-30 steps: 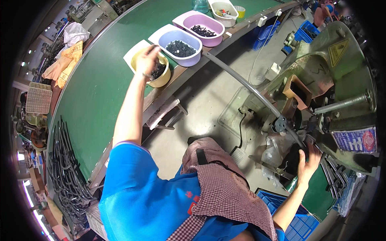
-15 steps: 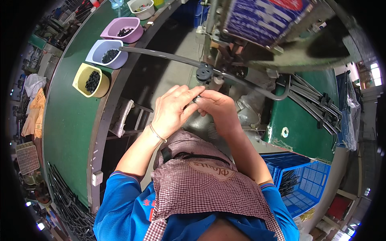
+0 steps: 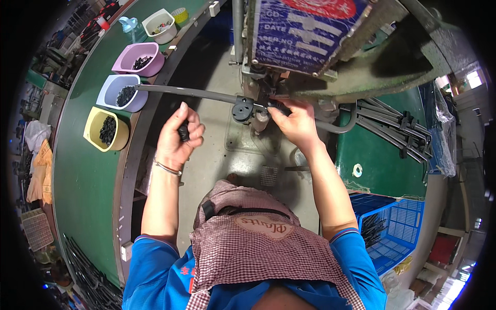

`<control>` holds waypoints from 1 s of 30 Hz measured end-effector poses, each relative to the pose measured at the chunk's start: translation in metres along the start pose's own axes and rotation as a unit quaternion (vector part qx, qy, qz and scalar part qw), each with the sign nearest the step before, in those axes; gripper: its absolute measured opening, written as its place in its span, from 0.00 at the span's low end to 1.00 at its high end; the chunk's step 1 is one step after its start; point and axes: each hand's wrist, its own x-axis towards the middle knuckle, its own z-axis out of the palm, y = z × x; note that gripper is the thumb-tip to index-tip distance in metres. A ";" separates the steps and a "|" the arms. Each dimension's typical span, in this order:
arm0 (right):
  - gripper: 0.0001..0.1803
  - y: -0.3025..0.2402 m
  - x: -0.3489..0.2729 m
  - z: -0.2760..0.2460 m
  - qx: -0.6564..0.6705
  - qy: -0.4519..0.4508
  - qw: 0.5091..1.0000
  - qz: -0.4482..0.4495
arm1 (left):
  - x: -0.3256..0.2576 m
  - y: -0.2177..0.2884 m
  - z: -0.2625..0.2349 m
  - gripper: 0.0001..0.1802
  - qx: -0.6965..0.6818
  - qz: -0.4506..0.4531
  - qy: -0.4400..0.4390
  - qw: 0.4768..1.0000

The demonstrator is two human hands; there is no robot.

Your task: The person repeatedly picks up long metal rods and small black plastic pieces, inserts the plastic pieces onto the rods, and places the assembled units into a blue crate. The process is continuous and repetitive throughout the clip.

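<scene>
At the bench, largest first: the grey press machine (image 3: 330,57) fills the top of the view, with a long green conveyor table (image 3: 82,170) curving down the person's left side. A long dark bar (image 3: 191,93) reaches from the machine toward the tubs.

Half a second ago both hands were bunched together at the machine's head; now they have parted. The right hand (image 3: 293,122) remains at the head, fingertips pinching the bar's end fitting beside a round black knob (image 3: 243,110). The left hand (image 3: 175,138) has drawn back, fingers clenched around a small black part (image 3: 183,130). Judged: the piece is seated, next part held ready.

Yellow tub (image 3: 106,129), blue tub (image 3: 123,93) and pink tub (image 3: 139,58) hold more black parts.
</scene>
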 end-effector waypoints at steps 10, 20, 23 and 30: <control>0.18 0.006 0.010 0.003 -0.181 -0.089 0.979 -0.010 | 0.047 0.065 -0.012 0.19 0.824 0.208 0.120 0.513; 0.18 0.000 0.002 0.010 -0.164 -0.045 0.985 0.041 | 0.068 0.059 -0.056 0.20 0.709 0.189 0.086 0.673; 0.19 0.003 0.006 0.006 -0.109 -0.075 0.987 0.090 | 0.072 0.059 -0.052 0.17 0.637 0.155 0.088 0.750; 0.22 -0.006 -0.006 0.015 -0.271 0.007 0.963 -0.016 | 0.071 0.043 -0.066 0.14 0.547 0.154 0.090 0.818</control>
